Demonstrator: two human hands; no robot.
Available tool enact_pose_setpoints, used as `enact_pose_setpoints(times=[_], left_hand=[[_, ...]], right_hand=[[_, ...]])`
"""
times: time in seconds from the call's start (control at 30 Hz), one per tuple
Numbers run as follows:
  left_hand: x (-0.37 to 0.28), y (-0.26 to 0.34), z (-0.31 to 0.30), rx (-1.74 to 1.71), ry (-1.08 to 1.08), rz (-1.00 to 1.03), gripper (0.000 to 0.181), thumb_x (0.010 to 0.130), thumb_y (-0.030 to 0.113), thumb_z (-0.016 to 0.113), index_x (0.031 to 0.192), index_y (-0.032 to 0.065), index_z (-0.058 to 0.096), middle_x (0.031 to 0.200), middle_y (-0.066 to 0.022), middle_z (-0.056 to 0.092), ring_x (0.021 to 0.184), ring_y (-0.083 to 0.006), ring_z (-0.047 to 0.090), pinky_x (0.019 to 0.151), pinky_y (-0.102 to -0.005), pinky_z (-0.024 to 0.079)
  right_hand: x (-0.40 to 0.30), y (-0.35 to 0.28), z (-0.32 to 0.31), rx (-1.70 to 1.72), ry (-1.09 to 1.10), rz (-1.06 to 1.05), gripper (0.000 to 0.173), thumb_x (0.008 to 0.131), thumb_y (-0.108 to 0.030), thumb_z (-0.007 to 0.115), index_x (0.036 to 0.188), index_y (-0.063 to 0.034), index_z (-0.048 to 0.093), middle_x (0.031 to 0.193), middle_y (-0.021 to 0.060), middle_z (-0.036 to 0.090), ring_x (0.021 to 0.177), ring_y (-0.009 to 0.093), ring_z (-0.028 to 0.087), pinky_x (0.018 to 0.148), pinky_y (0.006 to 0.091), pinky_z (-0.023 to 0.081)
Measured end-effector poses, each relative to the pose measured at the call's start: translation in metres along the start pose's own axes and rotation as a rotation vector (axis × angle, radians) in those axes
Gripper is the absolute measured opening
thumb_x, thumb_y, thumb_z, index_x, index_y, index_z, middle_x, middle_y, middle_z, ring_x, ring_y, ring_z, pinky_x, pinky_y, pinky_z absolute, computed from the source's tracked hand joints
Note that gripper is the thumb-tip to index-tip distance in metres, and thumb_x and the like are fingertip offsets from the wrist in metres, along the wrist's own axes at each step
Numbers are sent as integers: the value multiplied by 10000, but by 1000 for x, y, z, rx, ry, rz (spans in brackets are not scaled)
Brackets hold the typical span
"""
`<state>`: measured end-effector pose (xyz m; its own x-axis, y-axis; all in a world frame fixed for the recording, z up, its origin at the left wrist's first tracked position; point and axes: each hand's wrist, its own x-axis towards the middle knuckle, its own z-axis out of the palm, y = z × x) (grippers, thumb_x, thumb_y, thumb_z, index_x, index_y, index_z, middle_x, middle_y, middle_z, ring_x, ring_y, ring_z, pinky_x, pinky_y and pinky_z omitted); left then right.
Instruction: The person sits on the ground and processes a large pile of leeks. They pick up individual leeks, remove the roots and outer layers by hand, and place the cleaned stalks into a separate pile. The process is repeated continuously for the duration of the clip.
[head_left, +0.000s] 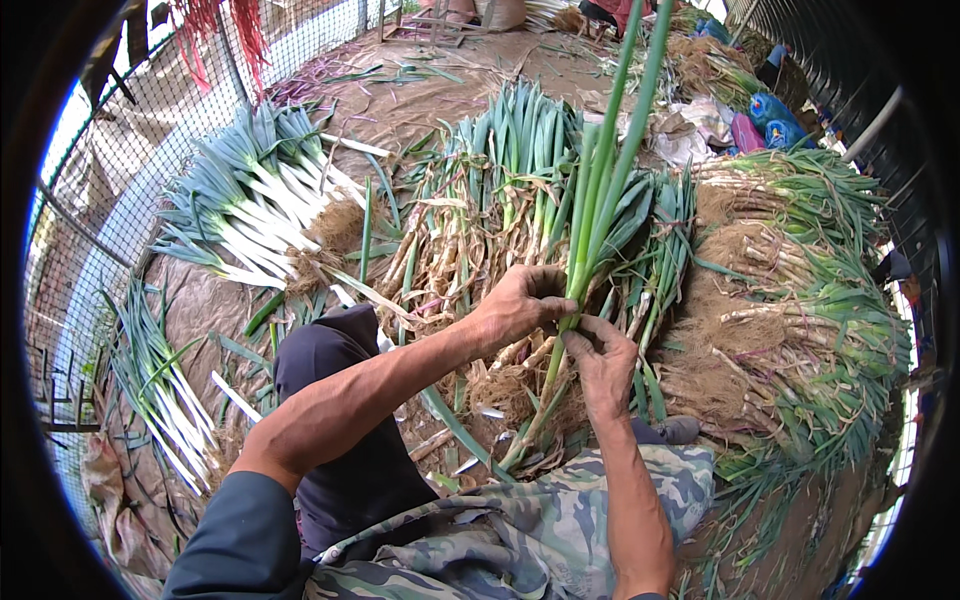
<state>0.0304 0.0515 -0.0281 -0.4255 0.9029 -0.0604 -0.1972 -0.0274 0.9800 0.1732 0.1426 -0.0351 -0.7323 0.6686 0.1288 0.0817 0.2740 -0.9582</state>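
My left hand (525, 307) grips a leek (600, 202) where its green leaves meet the stalk, and the leaves rise steeply above my fingers. Just below, my right hand (606, 361) pinches the same plant between thumb and fingers. A stalk slants down from between my hands to the loose leaves on the ground; whether it belongs to the same leek is hard to tell. Directly beyond my hands lies a heap of untrimmed leeks (517, 142) with dry brown outer leaves. Camouflage cloth (525, 525) covers my lap.
At left lie white-stemmed leeks in a large pile (255, 202) and a smaller bunch (161, 390). Bundled rooted leeks (787, 322) line the right side. Mesh fencing (112, 165) bounds the left. Blue bags (780, 120) and another person (611, 11) are farther back.
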Motion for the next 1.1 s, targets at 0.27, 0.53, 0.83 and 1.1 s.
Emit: enact_pose_setpoints(times=[0.27,0.53,0.83,1.1], left_hand=[[2,0,4,38,39,-3,178,815,103,685,962,8,652,782,-5,622,686,-68,532,619,-234,446],[-1,6,2,-35,105,-12,100,823,116,676,853,38,620,703,16,567,609,-51,473,554,-224,401],[2,42,-42,-330,218,132,183,878,169,616,987,25,585,807,-24,609,710,-121,599,576,-250,501],[-3,20,-31,-242,-36,99,178,879,173,613,990,35,598,818,-10,620,697,-89,572,606,-233,479]], right_hand=[[3,-14,5,240,17,98,64,767,3,675,820,13,640,731,14,634,671,80,537,632,226,424],[3,-17,11,209,-41,127,61,773,0,667,829,3,645,729,11,630,618,81,507,588,220,405],[-34,24,-2,-541,-533,373,122,799,-106,681,874,-11,670,724,83,642,614,156,575,594,300,477],[-10,-24,-5,9,-141,248,231,841,-158,657,973,31,657,756,65,650,642,84,554,554,224,434]])
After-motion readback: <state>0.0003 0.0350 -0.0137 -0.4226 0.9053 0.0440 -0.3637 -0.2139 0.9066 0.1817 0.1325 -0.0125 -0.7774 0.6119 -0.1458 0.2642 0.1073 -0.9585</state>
